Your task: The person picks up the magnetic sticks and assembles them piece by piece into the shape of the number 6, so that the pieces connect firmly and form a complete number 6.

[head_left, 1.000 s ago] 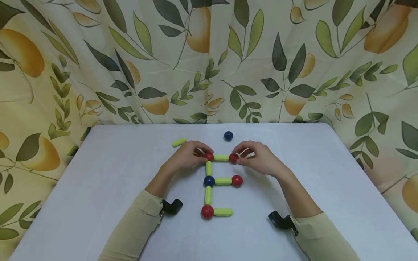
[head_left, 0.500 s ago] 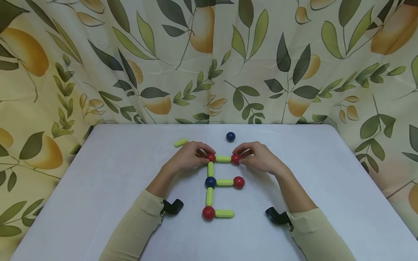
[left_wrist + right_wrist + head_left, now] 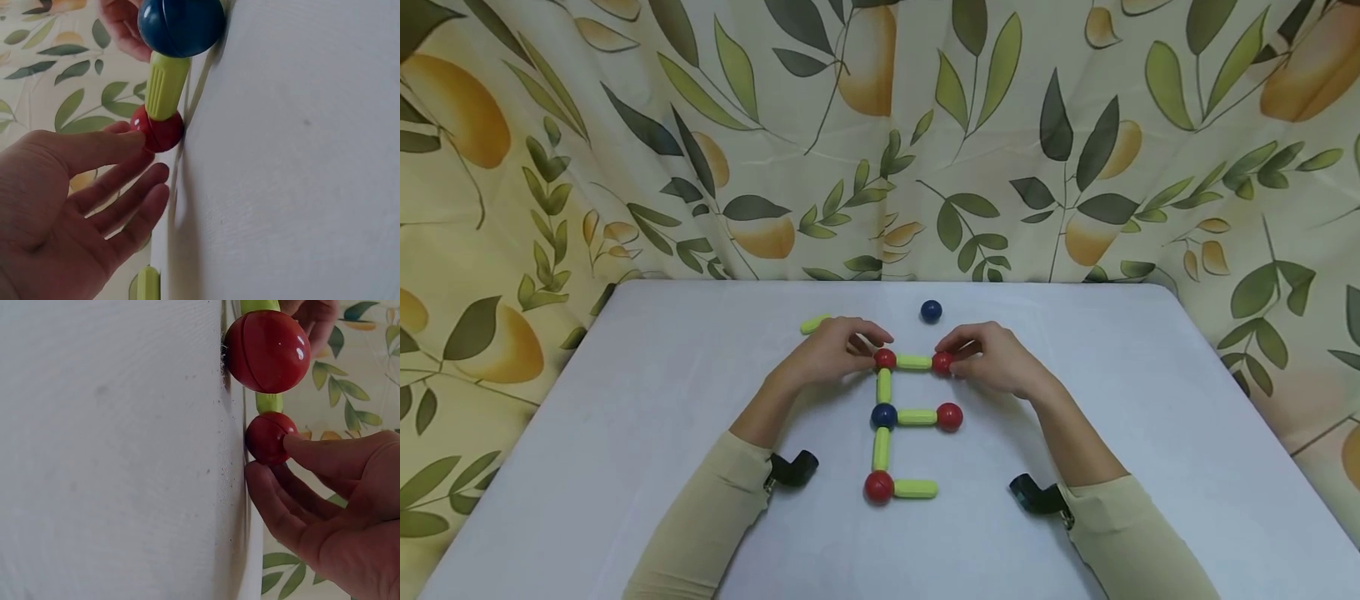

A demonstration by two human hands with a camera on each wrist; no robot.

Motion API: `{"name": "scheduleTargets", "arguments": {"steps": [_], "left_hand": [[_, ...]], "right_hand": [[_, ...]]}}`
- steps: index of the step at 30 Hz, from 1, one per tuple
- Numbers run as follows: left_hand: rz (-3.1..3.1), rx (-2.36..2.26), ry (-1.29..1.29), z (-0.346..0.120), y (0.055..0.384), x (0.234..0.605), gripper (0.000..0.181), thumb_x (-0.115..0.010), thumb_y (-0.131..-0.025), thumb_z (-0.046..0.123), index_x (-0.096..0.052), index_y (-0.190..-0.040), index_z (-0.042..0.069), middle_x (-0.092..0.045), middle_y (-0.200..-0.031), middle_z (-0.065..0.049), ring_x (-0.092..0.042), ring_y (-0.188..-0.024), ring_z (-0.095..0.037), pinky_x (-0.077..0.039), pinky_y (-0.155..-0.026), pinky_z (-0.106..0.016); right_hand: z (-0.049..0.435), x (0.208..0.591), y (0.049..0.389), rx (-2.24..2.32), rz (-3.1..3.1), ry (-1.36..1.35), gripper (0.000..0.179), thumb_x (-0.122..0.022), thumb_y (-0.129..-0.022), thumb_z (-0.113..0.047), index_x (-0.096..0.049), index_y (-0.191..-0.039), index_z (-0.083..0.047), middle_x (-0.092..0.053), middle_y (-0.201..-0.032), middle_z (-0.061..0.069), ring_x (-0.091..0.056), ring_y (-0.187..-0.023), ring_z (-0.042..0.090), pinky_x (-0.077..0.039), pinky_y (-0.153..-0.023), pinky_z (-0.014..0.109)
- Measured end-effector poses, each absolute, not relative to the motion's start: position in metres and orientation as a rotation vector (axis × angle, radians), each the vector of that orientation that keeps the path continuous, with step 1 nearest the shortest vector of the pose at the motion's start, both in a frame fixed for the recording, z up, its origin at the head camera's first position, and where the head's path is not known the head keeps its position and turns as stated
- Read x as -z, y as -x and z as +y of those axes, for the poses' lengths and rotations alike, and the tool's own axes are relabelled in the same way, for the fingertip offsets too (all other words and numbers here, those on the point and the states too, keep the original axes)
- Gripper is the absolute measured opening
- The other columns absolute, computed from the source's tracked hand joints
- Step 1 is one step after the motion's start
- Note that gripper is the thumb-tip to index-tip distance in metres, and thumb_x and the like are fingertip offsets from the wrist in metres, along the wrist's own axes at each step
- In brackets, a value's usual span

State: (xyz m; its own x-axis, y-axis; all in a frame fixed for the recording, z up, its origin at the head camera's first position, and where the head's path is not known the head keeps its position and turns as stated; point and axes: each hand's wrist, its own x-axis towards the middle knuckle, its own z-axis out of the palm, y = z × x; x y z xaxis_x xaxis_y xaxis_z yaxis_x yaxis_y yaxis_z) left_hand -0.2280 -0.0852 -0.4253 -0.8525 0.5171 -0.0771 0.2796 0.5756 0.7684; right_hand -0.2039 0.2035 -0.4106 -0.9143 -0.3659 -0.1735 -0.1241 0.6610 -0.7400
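Note:
Magnetic sticks and balls form an E-like figure on the white table. My left hand (image 3: pixel 838 350) is at the top-left red ball (image 3: pixel 885 359); its thumb touches or nearly touches the ball while the index fingertip stands a little above it. On the other end of the top yellow-green stick (image 3: pixel 913 362), my right hand (image 3: pixel 996 358) pinches a second red ball (image 3: pixel 270 437) between thumb and fingers. A blue ball (image 3: pixel 883 416) joins the upright sticks, and its side stick ends in a red ball (image 3: pixel 950 417). The bottom red ball (image 3: pixel 878 487) carries a stick (image 3: pixel 915 489) with a bare end.
Behind the figure lies a loose blue ball (image 3: pixel 931 312). A loose yellow-green stick (image 3: pixel 814 324) rests beyond my left hand, partly covered by it. A patterned curtain (image 3: pixel 880 167) hangs behind the table (image 3: pixel 587 433).
My left index finger has lifted slightly off the top-left red ball. The right hand keeps its hold, and the figure stays as it was; the head view has shifted a little.

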Motion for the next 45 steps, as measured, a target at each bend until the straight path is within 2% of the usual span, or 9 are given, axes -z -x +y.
{"name": "scheduleTargets", "arguments": {"steps": [9, 13, 18, 21, 25, 31, 39, 45], "left_hand": [[2.745, -1.196, -0.672, -0.101, 0.235, 0.421, 0.027, -0.072, -0.094, 0.002, -0.076, -0.119, 0.01, -0.073, -0.119, -0.005, -0.067, -0.102, -0.023, -0.058, -0.091, -0.038], [2.843, -1.163, -0.585, -0.107, 0.238, 0.42, 0.027, -0.07, -0.094, 0.001, -0.077, -0.118, 0.012, -0.07, -0.12, -0.008, -0.064, -0.109, -0.028, -0.055, -0.094, -0.044], [2.981, -1.023, -0.436, -0.114, 0.241, 0.428, 0.032, -0.065, -0.094, -0.001, -0.077, -0.12, 0.013, -0.063, -0.128, -0.013, -0.056, -0.124, -0.034, -0.047, -0.107, -0.051], [3.032, -0.949, -0.375, -0.119, 0.243, 0.433, 0.036, -0.063, -0.092, -0.002, -0.076, -0.123, 0.013, -0.06, -0.132, -0.016, -0.053, -0.128, -0.037, -0.044, -0.111, -0.053], [3.037, -0.917, -0.359, -0.124, 0.245, 0.435, 0.042, -0.061, -0.089, -0.002, -0.074, -0.127, 0.012, -0.06, -0.13, -0.02, -0.055, -0.124, -0.04, -0.046, -0.105, -0.055], [2.981, -0.947, -0.382, -0.126, 0.247, 0.437, 0.048, -0.061, -0.09, -0.002, -0.068, -0.136, 0.01, -0.064, -0.126, -0.02, -0.059, -0.112, -0.036, -0.049, -0.095, -0.048], [2.957, -0.997, -0.38, -0.127, 0.244, 0.435, 0.042, -0.056, -0.094, -0.006, -0.071, -0.132, 0.006, -0.068, -0.118, -0.019, -0.062, -0.107, -0.033, -0.052, -0.095, -0.046], [2.947, -1.006, -0.366, -0.127, 0.244, 0.435, 0.04, -0.055, -0.094, -0.008, -0.073, -0.128, 0.005, -0.068, -0.115, -0.019, -0.064, -0.108, -0.033, -0.053, -0.098, -0.046]], "right_hand": [[0.204, 0.41, 0.204, 1.127, 2.566, 0.369, 0.029, -0.071, -0.095, -0.005, -0.073, -0.123, -0.008, -0.072, -0.12, 0.014, -0.065, -0.112, 0.031, -0.058, -0.09, 0.036], [0.204, 0.411, 0.205, 1.127, 2.565, 0.372, 0.029, -0.071, -0.095, -0.005, -0.073, -0.123, -0.008, -0.072, -0.12, 0.014, -0.065, -0.112, 0.031, -0.058, -0.09, 0.036], [0.204, 0.412, 0.205, 1.126, 2.562, 0.362, 0.029, -0.071, -0.095, -0.005, -0.073, -0.124, -0.009, -0.072, -0.12, 0.013, -0.065, -0.111, 0.03, -0.058, -0.089, 0.035], [0.204, 0.411, 0.205, 1.123, 2.565, 0.362, 0.03, -0.07, -0.095, -0.005, -0.073, -0.124, -0.009, -0.072, -0.119, 0.013, -0.065, -0.111, 0.03, -0.058, -0.089, 0.035], [0.203, 0.411, 0.204, 1.122, 2.564, 0.358, 0.03, -0.07, -0.095, -0.004, -0.073, -0.124, -0.008, -0.072, -0.119, 0.013, -0.065, -0.111, 0.03, -0.058, -0.089, 0.035], [0.204, 0.411, 0.204, 1.117, 2.565, 0.342, 0.03, -0.07, -0.095, -0.004, -0.073, -0.124, -0.009, -0.072, -0.118, 0.013, -0.065, -0.11, 0.03, -0.058, -0.088, 0.035], [0.204, 0.412, 0.205, 1.122, 2.568, 0.358, 0.029, -0.069, -0.094, -0.003, -0.074, -0.122, -0.008, -0.073, -0.115, 0.013, -0.066, -0.107, 0.028, -0.057, -0.085, 0.033], [0.204, 0.412, 0.205, 1.125, 2.561, 0.353, 0.03, -0.069, -0.094, -0.004, -0.073, -0.123, -0.008, -0.072, -0.115, 0.013, -0.065, -0.106, 0.028, -0.057, -0.084, 0.032]]}}
